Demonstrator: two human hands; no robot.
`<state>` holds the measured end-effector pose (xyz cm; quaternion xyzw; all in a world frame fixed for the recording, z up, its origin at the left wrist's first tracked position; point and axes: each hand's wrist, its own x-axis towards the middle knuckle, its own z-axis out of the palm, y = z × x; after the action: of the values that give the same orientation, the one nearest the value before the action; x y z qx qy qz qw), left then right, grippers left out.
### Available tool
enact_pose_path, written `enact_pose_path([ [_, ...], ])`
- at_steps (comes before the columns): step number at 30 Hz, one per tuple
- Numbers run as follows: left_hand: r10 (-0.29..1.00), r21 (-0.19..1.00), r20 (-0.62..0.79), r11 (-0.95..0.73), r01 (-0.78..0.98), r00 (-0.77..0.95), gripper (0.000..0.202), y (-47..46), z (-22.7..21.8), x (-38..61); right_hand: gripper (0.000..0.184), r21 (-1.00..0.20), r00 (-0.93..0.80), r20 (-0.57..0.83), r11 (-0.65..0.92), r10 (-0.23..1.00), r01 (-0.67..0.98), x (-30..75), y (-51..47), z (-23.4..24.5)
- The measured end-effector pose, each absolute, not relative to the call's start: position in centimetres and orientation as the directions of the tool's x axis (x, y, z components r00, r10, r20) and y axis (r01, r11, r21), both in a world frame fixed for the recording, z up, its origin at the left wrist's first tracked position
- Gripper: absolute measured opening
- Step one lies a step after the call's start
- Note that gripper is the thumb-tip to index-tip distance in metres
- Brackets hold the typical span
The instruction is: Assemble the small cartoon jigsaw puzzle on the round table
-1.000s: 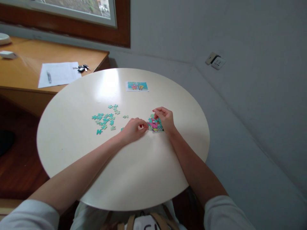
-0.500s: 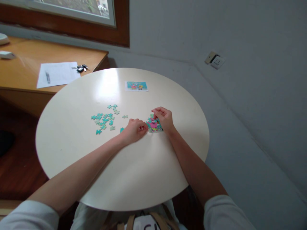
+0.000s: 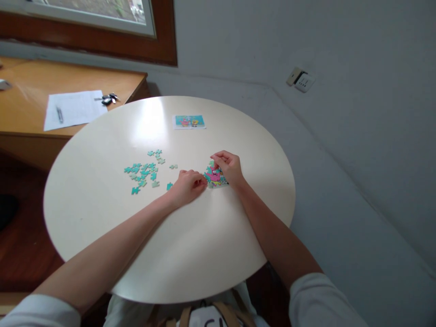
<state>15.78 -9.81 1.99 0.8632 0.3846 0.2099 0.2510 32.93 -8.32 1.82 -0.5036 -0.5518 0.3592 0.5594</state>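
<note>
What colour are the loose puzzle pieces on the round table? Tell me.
Loose pieces: mostly teal, some paler green; head view shows it.

My left forearm and right forearm are bare and reach forward, angling in toward each other. My left grip sits knuckles-up, fingers curled under, tips pinched against the thumb. My right grip, just beside it, is curled too, fingertips pressed together and pointing toward the left one.

Glossy round table; seemingly cardboard pieces (matt).
</note>
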Motion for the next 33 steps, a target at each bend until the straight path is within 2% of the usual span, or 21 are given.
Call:
enact_pose_path([
  [33,0.778,0.574,0.133,-0.565,0.592,0.614,0.015,-9.65,2.06,15.86,0.029,-0.955,0.101,0.262,0.242,0.960,0.172,32.68,-8.35,1.70],
])
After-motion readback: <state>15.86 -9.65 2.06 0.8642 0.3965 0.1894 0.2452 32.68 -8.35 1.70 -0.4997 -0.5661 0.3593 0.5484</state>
